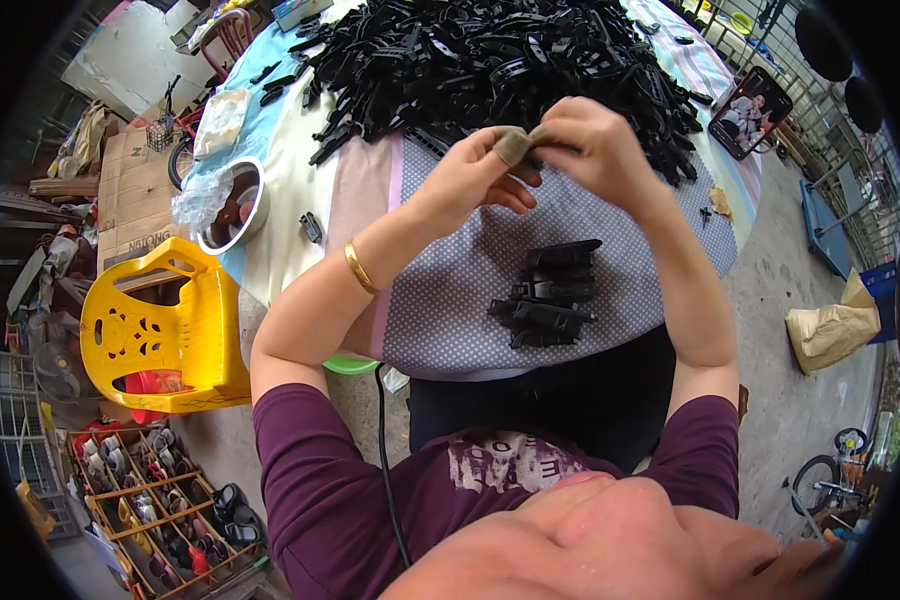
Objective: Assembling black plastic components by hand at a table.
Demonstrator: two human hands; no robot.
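My left hand (485,172) and my right hand (592,145) meet above the table, in front of a big heap of black plastic parts (490,65). A tan finger cover (511,148) wraps the left thumb, which points at the right fingertips. Those right fingers are pinched together against the tip of the left thumb. Left fingers curl below, partly hidden. Whatever lies between the fingertips is too small and covered to make out. Nearer to me, a small stack of black plastic pieces (548,292) rests on the grey dotted cloth (440,300).
One loose black piece (311,227) lies left of my forearm. A white bowl (259,215) with a plastic bag stands at the table's left edge, near a yellow chair (195,325). At the right edge is a phone (751,113) with a lit screen. A brown sack (832,325) stands on the floor.
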